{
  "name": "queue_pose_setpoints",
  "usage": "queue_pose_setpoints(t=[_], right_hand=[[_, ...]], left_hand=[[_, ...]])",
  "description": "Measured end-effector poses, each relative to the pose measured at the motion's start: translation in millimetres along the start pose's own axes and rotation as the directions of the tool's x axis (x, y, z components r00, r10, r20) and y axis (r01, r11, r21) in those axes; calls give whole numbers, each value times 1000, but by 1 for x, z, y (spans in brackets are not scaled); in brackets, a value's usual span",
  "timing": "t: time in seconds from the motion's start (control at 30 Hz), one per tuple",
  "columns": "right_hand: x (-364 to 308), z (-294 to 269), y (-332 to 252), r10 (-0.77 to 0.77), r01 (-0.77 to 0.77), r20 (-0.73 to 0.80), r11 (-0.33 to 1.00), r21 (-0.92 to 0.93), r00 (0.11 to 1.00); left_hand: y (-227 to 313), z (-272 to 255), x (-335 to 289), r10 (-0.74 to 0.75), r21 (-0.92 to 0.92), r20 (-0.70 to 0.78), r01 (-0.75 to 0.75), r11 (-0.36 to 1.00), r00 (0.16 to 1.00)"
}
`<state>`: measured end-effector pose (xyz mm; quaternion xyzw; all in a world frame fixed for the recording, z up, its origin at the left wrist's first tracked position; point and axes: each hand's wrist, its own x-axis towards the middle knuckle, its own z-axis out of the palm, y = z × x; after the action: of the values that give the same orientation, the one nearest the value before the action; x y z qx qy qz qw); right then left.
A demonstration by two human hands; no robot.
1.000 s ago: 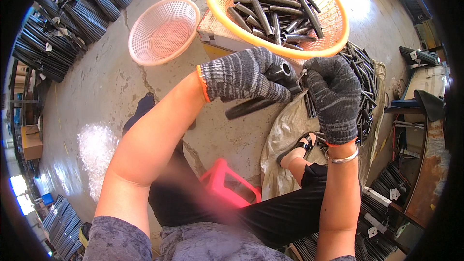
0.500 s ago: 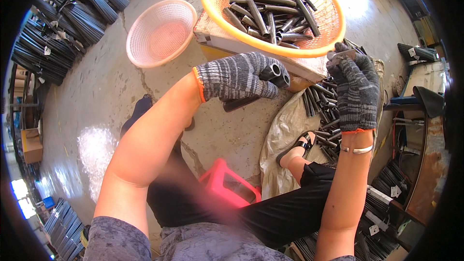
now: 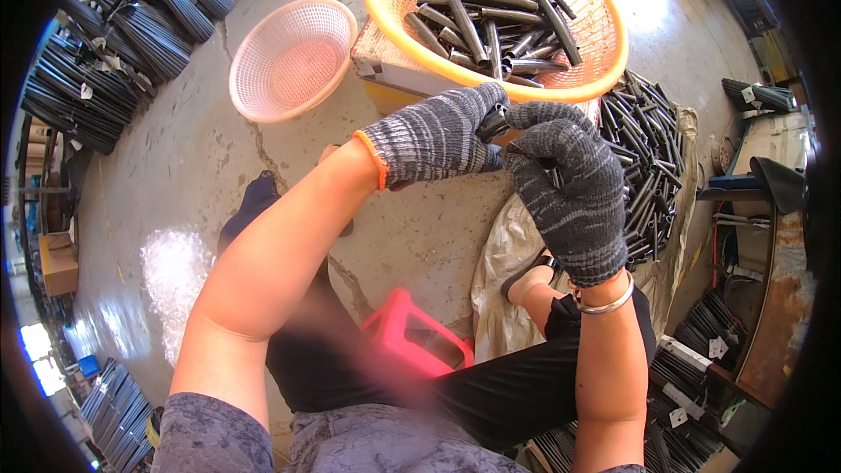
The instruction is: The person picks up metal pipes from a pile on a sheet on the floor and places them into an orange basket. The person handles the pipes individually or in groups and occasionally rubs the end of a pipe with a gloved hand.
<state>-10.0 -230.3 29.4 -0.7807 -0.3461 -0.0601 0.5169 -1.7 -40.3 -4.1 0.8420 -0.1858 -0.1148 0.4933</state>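
Both hands wear dark grey knitted gloves with orange cuffs. My left hand point(image 3: 442, 136) is closed round short black tubes point(image 3: 493, 125); one open end peeks out past its fingers, and the rest is covered by the glove. Against that end, my right hand point(image 3: 574, 184) is closed with its fingers curled in. What the right hand grips is hidden behind the glove. Just beyond the hands, an orange plastic basket point(image 3: 604, 74) full of cut black tubes point(image 3: 499, 13) rests on a cardboard box point(image 3: 381, 57).
A pink basket point(image 3: 293, 61) stands on the floor to the left. Many short black tubes point(image 3: 644, 158) are heaped on a pale sheet point(image 3: 495, 263) at right. A red plastic stool point(image 3: 399, 324) is between my legs. Bundles of long black tubes point(image 3: 105, 61) line the left side.
My right hand has come left and nearer from the basket's right rim to meet the left hand. The small greyish thing in its fingers is now hidden. My left hand has turned slightly.
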Motion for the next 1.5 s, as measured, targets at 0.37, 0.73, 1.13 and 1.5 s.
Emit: queue_pose_setpoints(t=[0.37, 0.73, 1.13, 1.5], right_hand=[[3, -11, -1, 185, -185, -2, 982, 42, 983], [3, -16, 3, 362, -341, -32, 901, 267, 932], [4, -15, 3, 315, -308, -80, 947, 94, 946], [4, -15, 0, 254, -256, -94, 967, -10, 963]], left_hand=[[25, -16, -6, -190, -403, 207, 260, 877, 960], [17, -11, -1, -41, -399, 46, 56, 915, 998], [6, 6, 0, 235, 76, -202, -224, 972, 951], [6, 9, 1, 429, 359, -254, -327, 874, 867]])
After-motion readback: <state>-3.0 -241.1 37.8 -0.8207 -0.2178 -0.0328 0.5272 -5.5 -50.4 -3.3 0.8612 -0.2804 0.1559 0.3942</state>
